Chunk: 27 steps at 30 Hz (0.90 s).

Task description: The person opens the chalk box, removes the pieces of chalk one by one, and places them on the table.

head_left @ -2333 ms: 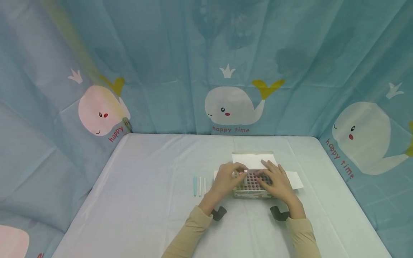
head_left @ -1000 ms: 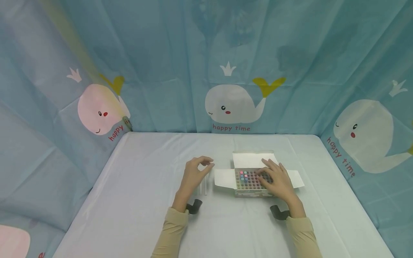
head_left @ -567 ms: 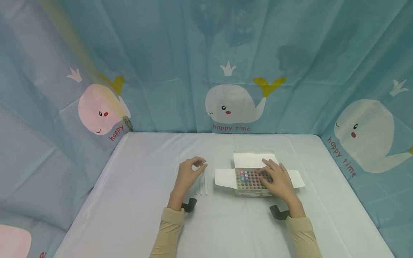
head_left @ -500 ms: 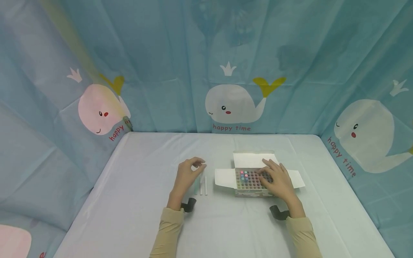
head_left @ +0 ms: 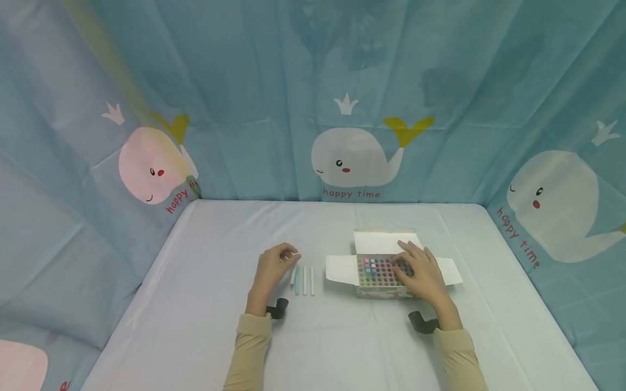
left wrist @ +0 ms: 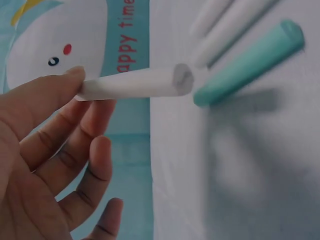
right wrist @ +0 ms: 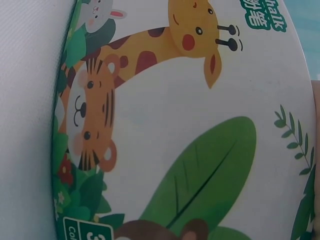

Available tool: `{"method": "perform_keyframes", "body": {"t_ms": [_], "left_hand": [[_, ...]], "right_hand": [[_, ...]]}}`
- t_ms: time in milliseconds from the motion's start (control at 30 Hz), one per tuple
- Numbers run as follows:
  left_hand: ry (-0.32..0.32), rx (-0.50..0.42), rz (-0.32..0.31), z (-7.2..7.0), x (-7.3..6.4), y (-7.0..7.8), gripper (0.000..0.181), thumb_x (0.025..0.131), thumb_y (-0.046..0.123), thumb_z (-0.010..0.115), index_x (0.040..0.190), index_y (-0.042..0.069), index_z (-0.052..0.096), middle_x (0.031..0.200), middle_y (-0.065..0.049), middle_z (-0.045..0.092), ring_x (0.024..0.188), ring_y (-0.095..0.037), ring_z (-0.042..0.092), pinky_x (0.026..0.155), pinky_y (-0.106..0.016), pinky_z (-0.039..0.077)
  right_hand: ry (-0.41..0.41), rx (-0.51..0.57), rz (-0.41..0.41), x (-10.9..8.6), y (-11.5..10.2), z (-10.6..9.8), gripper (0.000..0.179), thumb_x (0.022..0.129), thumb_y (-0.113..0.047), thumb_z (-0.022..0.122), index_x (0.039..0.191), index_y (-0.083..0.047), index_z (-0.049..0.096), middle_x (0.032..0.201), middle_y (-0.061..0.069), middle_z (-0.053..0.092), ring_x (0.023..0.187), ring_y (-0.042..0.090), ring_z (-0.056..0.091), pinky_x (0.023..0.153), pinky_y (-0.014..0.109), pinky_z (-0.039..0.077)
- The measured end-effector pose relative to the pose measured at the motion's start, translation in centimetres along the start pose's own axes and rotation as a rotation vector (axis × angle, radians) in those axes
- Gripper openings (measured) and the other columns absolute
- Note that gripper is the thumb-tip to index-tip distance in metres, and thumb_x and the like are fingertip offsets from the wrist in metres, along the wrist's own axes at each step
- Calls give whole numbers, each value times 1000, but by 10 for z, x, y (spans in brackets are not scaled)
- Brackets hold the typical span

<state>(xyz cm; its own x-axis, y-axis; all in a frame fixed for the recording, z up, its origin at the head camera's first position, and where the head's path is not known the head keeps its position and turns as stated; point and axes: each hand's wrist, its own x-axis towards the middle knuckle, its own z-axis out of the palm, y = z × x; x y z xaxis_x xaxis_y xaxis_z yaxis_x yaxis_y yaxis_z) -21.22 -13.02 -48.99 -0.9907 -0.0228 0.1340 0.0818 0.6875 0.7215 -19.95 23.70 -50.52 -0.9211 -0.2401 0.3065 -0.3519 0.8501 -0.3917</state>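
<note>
My left hand point(head_left: 275, 267) pinches a white chalk stick point(left wrist: 135, 84) between thumb and fingertips, just above the table in the left wrist view. Right beside it lie a teal chalk stick point(head_left: 296, 282) and two white ones, a nearer white stick point(head_left: 305, 281) and a farther white stick point(head_left: 312, 282), in a row. My right hand point(head_left: 421, 272) rests over the right part of the open chalk box point(head_left: 386, 292), fingers loosely bent at the holed insert point(head_left: 381, 277). What its fingertips touch is hard to make out. Several coloured chalk ends show in the insert's left holes.
The box's white flaps lie folded out, with the left flap point(head_left: 342, 270) toward the chalk row and the back flap point(head_left: 386, 243) behind. A white cloth covers the table point(head_left: 210, 304). Blue whale-print curtains point(head_left: 244, 136) stand behind and at both sides.
My left hand has carried the white chalk leftward from above the box, past the row, and lowered it at the row's left side. My right hand has stayed at the box.
</note>
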Motion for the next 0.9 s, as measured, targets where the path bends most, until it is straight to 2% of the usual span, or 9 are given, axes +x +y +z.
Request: {"method": "perform_keyframes", "body": {"t_ms": [300, 533, 900], "left_hand": [[-73, 52, -108, -2, 0, -14, 20, 83, 27, 69, 91, 9, 69, 83, -4, 68, 70, -16, 59, 62, -30, 47], [-112, 42, -203, 1, 0, -18, 22, 81, 27, 69, 90, 7, 69, 76, -4, 66, 68, -17, 58, 62, -31, 46], [-105, 52, -221, 8, -2, -20, 24, 79, 26, 71, 87, 4, 69, 66, -3, 63, 61, -15, 56, 58, -29, 46]], "right_hand": [[20, 6, -22, 0, 1, 1, 11, 83, -26, 66, 92, -22, 63, 139, 12, 45, 132, 38, 32, 109, 57, 11], [14, -2, -9, 0, 1, 0, 12, 83, -27, 66, 93, -22, 63, 139, 11, 45, 132, 38, 32, 109, 57, 11], [14, -8, -13, 0, 1, 1, 12, 83, -27, 66, 94, -22, 64, 139, 12, 45, 132, 38, 32, 110, 56, 11]]}}
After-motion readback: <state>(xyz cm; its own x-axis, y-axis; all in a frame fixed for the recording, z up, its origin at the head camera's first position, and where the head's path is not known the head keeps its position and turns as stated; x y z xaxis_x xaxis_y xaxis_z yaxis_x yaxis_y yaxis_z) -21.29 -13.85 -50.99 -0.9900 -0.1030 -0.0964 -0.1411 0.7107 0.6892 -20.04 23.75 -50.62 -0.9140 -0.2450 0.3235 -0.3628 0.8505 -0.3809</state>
